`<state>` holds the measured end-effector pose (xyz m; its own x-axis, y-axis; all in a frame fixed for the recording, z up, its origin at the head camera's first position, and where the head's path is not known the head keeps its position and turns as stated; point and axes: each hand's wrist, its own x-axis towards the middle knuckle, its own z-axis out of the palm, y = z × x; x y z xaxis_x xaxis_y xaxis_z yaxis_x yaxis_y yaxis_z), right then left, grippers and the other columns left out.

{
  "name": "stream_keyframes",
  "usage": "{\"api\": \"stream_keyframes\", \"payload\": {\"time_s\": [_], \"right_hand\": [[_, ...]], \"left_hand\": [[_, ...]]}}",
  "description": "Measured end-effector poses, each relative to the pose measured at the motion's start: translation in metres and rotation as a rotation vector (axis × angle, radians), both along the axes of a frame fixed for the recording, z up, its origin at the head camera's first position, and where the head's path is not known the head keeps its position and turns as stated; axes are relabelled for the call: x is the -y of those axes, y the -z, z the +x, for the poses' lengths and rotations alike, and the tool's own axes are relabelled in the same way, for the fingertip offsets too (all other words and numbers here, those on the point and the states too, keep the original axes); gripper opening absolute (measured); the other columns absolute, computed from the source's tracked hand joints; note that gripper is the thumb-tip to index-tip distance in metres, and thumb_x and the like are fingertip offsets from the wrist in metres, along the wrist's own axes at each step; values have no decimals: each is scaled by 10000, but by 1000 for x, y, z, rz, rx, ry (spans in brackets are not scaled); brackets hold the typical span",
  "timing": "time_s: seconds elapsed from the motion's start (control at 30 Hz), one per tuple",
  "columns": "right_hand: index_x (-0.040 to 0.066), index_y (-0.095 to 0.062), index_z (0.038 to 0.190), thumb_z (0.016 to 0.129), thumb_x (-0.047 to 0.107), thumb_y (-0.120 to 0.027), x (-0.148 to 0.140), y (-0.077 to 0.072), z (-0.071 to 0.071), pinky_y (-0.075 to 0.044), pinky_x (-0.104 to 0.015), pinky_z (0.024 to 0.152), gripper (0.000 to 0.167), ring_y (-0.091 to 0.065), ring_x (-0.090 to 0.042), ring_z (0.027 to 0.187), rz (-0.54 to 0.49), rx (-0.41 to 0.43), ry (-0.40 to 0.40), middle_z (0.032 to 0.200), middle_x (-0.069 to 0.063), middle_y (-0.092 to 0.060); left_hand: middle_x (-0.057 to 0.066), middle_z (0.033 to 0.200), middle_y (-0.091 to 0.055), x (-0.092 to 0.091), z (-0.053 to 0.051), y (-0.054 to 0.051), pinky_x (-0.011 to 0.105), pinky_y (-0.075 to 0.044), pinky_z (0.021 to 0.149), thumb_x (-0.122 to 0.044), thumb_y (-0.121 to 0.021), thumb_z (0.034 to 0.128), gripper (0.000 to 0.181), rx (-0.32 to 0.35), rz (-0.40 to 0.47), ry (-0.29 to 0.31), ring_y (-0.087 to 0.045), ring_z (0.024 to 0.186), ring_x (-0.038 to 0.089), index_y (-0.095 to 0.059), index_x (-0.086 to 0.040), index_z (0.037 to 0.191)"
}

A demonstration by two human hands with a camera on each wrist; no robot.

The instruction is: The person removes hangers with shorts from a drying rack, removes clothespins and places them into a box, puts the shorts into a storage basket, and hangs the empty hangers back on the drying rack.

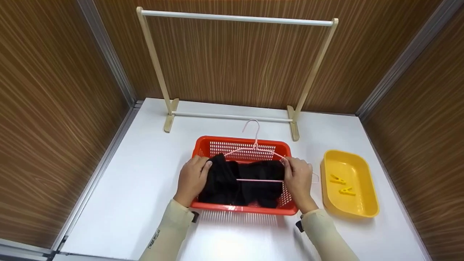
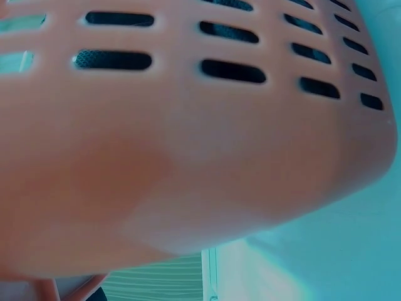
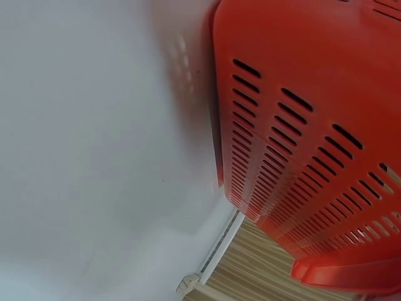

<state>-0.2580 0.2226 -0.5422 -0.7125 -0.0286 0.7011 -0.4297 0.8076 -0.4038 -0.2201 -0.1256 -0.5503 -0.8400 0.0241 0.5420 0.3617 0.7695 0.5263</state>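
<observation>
A pink hanger lies across the red basket, its hook toward the rack. In the head view my right hand grips the hanger's right shoulder, and a pink end sticks out beyond that hand. The hanger's left end runs under a fold of black cloth. My left hand pinches this cloth at the basket's left side, thumb on top. More black cloth lies inside the basket below the hanger's bar. Both wrist views show only the basket's slotted outer wall; neither hand's grip appears there.
Behind the basket stands a rack with wooden side posts and a white top rail. At the right, a yellow tray holds two yellow clips. Wood-grain panels enclose the white table at the back and sides.
</observation>
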Motion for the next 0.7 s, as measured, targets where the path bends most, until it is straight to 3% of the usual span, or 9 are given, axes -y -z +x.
{"api": "stream_keyframes", "payload": {"time_s": [0.13,0.37,0.57,0.7], "right_hand": [[51,-742,955,1009,169,-664,-1,1,-1,-300,-482,714,152,-514,-354,706,-37,-14,37,777,-129,-680],[35,-749,1009,1024,185,-645,-2,-1,-1,-286,-492,756,183,-500,-338,734,-78,16,59,800,-135,-680],[15,-745,1025,1030,189,-638,-1,-2,0,-285,-503,802,204,-501,-332,759,-113,39,77,808,-137,-672],[10,-744,1025,1026,180,-640,-3,0,1,-300,-523,829,200,-523,-358,780,-108,37,82,838,-154,-688]], "left_hand": [[71,917,-619,1,-1,1,429,-476,721,-282,-528,1088,244,-6,45,7,-577,780,268,-696,-105,1083],[93,1084,-649,2,-2,1,461,-518,863,-268,-503,1099,252,-4,146,2,-627,951,276,-665,-81,1141],[95,872,-637,2,-2,-1,442,-487,715,-313,-543,1081,252,29,167,-4,-597,768,270,-605,-69,1075],[23,736,-534,0,0,-1,370,-421,652,-482,-646,1002,378,80,184,-14,-519,674,190,-567,-114,974]]}}
